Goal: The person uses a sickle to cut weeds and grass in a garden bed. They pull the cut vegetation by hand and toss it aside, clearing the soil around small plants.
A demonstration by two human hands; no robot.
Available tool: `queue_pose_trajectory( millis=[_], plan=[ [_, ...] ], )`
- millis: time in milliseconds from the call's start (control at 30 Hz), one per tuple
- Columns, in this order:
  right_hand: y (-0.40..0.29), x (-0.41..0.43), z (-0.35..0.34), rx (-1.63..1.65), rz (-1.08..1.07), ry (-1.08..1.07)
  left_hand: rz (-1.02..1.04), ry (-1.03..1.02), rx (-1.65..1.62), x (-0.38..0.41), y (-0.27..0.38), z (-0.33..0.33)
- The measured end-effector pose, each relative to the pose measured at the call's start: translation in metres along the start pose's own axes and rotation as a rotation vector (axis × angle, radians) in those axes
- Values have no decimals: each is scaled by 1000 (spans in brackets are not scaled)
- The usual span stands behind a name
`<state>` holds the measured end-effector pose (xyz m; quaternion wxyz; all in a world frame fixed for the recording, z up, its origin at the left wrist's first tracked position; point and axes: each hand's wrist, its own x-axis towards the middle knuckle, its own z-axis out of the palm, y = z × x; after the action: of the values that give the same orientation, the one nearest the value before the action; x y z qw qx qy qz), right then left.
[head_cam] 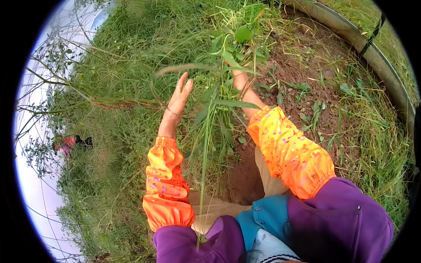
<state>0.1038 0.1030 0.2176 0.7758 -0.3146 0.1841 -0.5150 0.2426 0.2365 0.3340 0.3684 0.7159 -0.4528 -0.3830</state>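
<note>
My left hand point(179, 98) is raised among the grass, its fingers apart and nothing held in it. To its right, my right hand point(239, 76) reaches into a bunch of pulled weeds and long grass point(227, 88); leaves cover its fingers, so its grip cannot be told. Long green stems point(205, 141) hang from the bunch down towards my chest. Both forearms wear orange patterned sleeve covers point(289, 144) over purple sleeves.
Bare reddish soil point(292, 69) with loose uprooted weeds lies at the right. A curved pale edging point(371, 52) bounds it. Dense tall grass point(121, 164) fills the left, with a woody branching stem point(131, 102) jutting in. Pink and red cloth shows far left.
</note>
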Motion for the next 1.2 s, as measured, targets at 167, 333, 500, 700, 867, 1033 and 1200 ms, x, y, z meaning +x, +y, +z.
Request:
queue_pose_trajectory(
  millis=[167,333,500,700,867,1033,1200],
  plan=[
    [-12,-2,-3,-247,-161,-48,-187,-172,-2,-42,-21,38],
    [-12,8,-19,-276,-250,44,-317,-249,-282,-86,-32,90],
    [-13,39,-55,-510,-325,248,-248,-189,-103,-91,-84,141],
    [-39,24,-36,112,-111,9,384,390,1121,-40,-95,48],
    [-66,15,-31,365,-142,21,832,546,1253,-8,20,-18],
    [-75,22,-49,-203,-455,273,432,198,1116,-7,-7,1],
    [-88,11,-25,-509,-316,279,-67,-146,779,-47,-49,41]
  ],
)
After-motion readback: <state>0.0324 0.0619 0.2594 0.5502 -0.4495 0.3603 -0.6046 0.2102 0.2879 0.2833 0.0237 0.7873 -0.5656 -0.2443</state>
